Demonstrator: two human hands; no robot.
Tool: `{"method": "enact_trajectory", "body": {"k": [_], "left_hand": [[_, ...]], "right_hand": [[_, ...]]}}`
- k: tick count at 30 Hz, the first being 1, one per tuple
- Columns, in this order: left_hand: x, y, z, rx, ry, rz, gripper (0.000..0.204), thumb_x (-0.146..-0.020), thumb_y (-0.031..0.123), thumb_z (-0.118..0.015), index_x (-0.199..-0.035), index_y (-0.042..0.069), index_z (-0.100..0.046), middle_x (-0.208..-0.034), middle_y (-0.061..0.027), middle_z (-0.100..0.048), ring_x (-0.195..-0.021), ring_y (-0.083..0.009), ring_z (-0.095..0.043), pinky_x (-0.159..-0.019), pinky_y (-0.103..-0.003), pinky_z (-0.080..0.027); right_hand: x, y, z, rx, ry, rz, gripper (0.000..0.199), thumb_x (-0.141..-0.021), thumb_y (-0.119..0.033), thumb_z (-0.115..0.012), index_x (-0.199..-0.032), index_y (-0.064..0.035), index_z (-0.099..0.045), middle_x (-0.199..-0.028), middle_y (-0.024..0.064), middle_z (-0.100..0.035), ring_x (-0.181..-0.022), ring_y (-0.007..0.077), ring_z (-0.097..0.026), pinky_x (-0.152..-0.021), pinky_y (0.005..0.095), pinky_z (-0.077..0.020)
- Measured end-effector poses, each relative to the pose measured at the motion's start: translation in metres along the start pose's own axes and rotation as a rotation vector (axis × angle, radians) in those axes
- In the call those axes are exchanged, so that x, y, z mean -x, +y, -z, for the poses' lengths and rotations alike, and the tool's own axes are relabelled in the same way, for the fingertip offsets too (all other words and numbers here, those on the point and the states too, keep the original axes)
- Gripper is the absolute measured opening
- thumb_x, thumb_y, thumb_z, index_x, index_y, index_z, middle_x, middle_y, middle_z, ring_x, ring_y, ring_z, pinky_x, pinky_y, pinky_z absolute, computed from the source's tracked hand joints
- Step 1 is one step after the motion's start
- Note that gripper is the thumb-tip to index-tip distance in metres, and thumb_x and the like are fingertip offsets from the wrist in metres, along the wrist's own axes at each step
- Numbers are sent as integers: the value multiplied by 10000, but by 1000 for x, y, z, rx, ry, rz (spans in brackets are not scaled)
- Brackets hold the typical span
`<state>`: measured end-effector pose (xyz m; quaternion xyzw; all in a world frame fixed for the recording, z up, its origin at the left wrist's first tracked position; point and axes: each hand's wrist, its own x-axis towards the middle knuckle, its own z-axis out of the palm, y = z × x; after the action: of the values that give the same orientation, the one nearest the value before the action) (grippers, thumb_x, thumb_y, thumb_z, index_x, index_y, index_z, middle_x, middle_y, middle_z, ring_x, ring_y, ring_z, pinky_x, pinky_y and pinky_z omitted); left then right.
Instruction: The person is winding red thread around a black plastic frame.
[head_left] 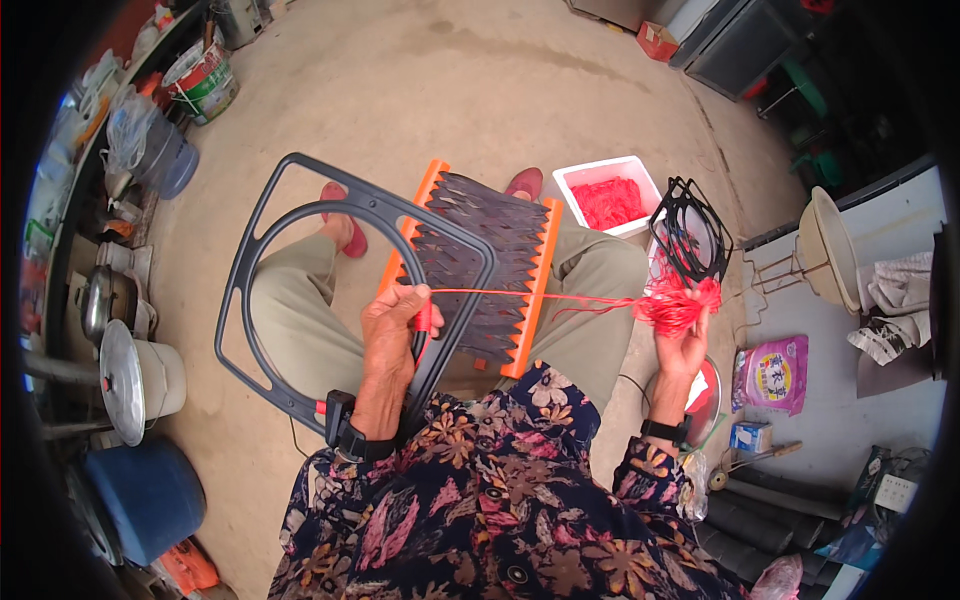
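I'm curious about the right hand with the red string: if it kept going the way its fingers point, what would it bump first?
Probably the stack of black frames just beyond the right hand and its red string bundle, though depth is hard to judge.

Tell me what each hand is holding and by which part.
The left hand grips the dark grey plastic frame at its inner ring, pinching the red plastic string there. The right hand holds the string's bunched loose end.

I see a bare concrete floor (420,90). Around the white foam box (607,190) on it: a paint bucket (203,80) far left, a red carton (657,40) beyond, a pink bag (772,372) nearer right.
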<state>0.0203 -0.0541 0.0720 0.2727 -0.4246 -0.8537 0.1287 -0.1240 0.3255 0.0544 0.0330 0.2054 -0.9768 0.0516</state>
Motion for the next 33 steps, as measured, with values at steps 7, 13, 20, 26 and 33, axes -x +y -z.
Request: {"method": "enact_trajectory", "body": {"k": [7, 13, 20, 26, 33], "left_hand": [[-5, -1, 0, -5, 97, -31, 126, -861, 99, -640, -843, -19, -599, -634, -109, -612, -490, -136, -526, -488, -237, -443], [3, -9, -4, -102, 77, -27, 135, -862, 104, -641, -807, -5, -584, -613, -99, -604, -497, -118, -530, -479, -231, -434], [17, -43, -27, -200, -67, 35, 113, -859, 68, -642, -794, 9, -571, -597, -64, -599, -481, -92, -526, -457, -214, -414], [12, -69, -31, -403, -26, 34, 144, -838, 88, -650, -760, -10, -579, -567, -46, -612, -462, -68, -532, -434, -235, -382], [0, -78, -26, -587, 54, -33, 171, -817, 123, -658, -711, 3, -598, -534, -63, -611, -467, -103, -573, -473, -281, -432]], "right_hand": [[-26, -221, 129, 195, 95, 226, 196, -922, -192, -534, -1045, -42, -563, -955, 92, -643, -914, 271, -613, -905, 479, -472], [-16, -167, 28, 739, 202, 230, 328, -938, -311, -539, -1146, -58, -553, -926, 49, -625, -814, 184, -622, -766, 369, -545], [25, 60, -141, 1326, -427, -373, 270, -900, -201, -548, -1125, -51, -547, -956, 79, -619, -868, 188, -635, -710, 336, -529], [21, 155, -135, 2264, -1087, 128, 246, -768, -84, -625, -1006, -28, -594, -947, 156, -627, -812, 315, -644, -719, 371, -525], [21, 206, -124, 2525, -1060, 65, 305, -726, -78, -637, -1004, 35, -585, -962, 206, -619, -942, 345, -610, -730, 421, -509]]}}
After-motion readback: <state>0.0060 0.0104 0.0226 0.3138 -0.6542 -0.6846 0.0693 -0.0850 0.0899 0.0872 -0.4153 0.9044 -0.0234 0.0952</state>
